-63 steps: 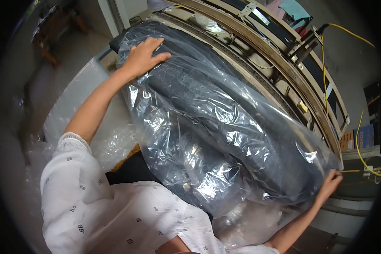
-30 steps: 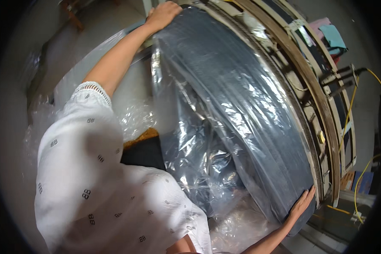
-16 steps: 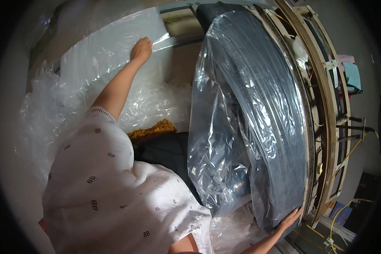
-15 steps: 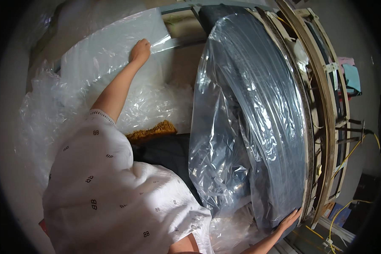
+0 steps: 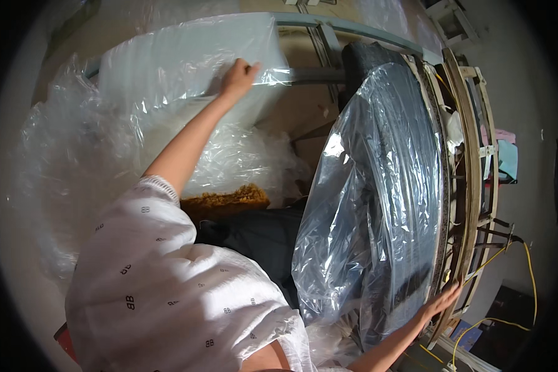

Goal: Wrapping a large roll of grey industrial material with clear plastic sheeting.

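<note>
My left hand (image 5: pixel 238 80) is stretched out over a whitish clear plastic sheet (image 5: pixel 186 59) draped on a metal rail. Its fingers are curled in, and whether any film is pinched in them is hidden. My right hand (image 5: pixel 441 301) lies with fingers extended against the edge of a wooden frame (image 5: pixel 472 167) at the lower right. Between the hands stands a long dark grey padded piece (image 5: pixel 367 57), mostly covered by clear plastic film (image 5: pixel 335 248), wrinkled and shiny, which hangs loose on its near side.
Crumpled clear plastic (image 5: pixel 74 180) heaps up on the left. A brown fuzzy pad (image 5: pixel 226 203) lies by my dark-clothed legs. Yellow cable (image 5: pixel 530 273) loops past the frame at right, near pink and teal cloth (image 5: pixel 508 158). The grey metal rail (image 5: pixel 319 75) crosses the back.
My view has shifted, so the covered piece appears farther right and lower. My right hand has slid from the film-covered lower edge onto the wooden frame. The left hand remains over the sheet.
</note>
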The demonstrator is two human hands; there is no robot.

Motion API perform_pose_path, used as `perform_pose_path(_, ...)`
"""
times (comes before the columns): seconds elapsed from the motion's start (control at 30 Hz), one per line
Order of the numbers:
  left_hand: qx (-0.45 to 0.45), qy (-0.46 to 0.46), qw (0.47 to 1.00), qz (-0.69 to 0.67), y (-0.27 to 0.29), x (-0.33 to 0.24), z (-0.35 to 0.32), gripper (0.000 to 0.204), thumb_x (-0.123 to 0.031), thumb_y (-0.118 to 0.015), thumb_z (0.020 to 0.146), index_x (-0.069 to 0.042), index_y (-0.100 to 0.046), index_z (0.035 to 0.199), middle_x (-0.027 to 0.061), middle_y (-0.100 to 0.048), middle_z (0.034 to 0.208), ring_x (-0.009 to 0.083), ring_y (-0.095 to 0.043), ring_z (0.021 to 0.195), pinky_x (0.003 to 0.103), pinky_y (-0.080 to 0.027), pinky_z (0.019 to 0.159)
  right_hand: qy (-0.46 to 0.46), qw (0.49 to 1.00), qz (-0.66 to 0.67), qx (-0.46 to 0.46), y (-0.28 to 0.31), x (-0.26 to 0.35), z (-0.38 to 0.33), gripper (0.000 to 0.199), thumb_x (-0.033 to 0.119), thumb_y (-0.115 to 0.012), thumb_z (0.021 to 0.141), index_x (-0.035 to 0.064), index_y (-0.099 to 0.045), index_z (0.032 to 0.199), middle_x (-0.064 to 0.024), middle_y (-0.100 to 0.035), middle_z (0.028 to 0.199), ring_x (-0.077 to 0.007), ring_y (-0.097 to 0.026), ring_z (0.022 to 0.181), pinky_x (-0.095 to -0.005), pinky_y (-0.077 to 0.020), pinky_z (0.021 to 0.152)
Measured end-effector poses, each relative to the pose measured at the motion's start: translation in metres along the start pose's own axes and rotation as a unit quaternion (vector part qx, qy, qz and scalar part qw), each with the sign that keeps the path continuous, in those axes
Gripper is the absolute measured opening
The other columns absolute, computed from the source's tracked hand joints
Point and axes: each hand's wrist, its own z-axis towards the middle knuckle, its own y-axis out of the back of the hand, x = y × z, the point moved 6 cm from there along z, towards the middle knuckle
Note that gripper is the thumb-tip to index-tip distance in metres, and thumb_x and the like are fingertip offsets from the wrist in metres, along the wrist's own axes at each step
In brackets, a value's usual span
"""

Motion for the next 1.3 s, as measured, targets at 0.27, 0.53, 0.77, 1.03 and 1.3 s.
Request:
perform_pose_path(0.27, -0.077, -0.093, 0.989, 0.080, -0.020, -0.006, 0.009, 0.029, -0.031, -0.059, 0.083, -0.003, -0.057, 0.085, 0.0096, -0.061, 0.077, 0.0260, -0.060, 0.077, 0.036, -0.047, 0.069, 0.093, 0.985, 0.045, 0.138, -0.093, 0.138, 0.008, 0.042, 0.033, -0.035, 0.096, 0.0068, -0.043, 0.128, -0.0095, -0.041, 0.128, -0.0227, -0.042, 0.118, -0.0356, -0.0319, 0.099)
perform_pose_path(0.53, -0.075, 0.124, 0.883, -0.446, 0.066, 0.047, -0.019, 0.015, -0.016, -0.049, 0.091, -0.007, -0.059, 0.085, 0.0003, -0.059, 0.079, 0.0101, -0.056, 0.068, 0.024, -0.046, 0.059, 0.097, 0.981, 0.094, 0.138, -0.100, 0.165, -0.008, 0.039, 0.027, -0.031, 0.097, 0.0037, -0.047, 0.124, -0.0092, -0.046, 0.126, -0.0204, -0.045, 0.115, -0.0326, -0.0330, 0.097)
perform_pose_path(0.77, -0.068, 0.115, 0.903, -0.409, 0.102, -0.012, -0.078, 0.014, -0.015, -0.044, 0.091, -0.008, -0.055, 0.089, -0.0021, -0.049, 0.073, 0.0068, -0.044, 0.064, 0.023, -0.040, 0.058, 0.000, 0.900, 0.304, 0.313, -0.198, 0.282, -0.035, 0.043, 0.036, -0.036, 0.093, 0.0016, -0.054, 0.112, -0.0128, -0.055, 0.109, -0.0190, -0.056, 0.091, -0.0314, -0.0430, 0.080)
perform_pose_path(1.03, 0.495, -0.204, 0.643, -0.548, 0.096, -0.191, -0.288, 0.019, -0.013, -0.062, 0.083, -0.005, -0.045, 0.089, -0.0012, -0.041, 0.084, 0.0086, -0.043, 0.078, 0.024, -0.040, 0.069, -0.280, 0.623, 0.401, 0.610, -0.327, 0.370, -0.153, 0.066, 0.040, -0.061, 0.082, -0.0018, -0.039, 0.128, -0.0101, -0.049, 0.120, -0.0196, -0.056, 0.095, -0.0291, -0.0453, 0.080)
perform_pose_path(1.3, 0.181, -0.259, 0.948, 0.042, 0.186, -0.142, -0.143, 0.058, -0.005, -0.059, 0.077, -0.024, -0.039, 0.128, 0.0114, -0.058, 0.096, 0.0271, -0.061, 0.079, 0.039, -0.051, 0.066, 0.053, 0.700, 0.426, 0.570, -0.256, 0.373, -0.117, 0.030, 0.017, -0.048, 0.085, 0.0005, -0.061, 0.106, 0.0014, -0.047, 0.071, -0.0093, -0.041, 0.062, -0.0233, -0.0359, 0.058)
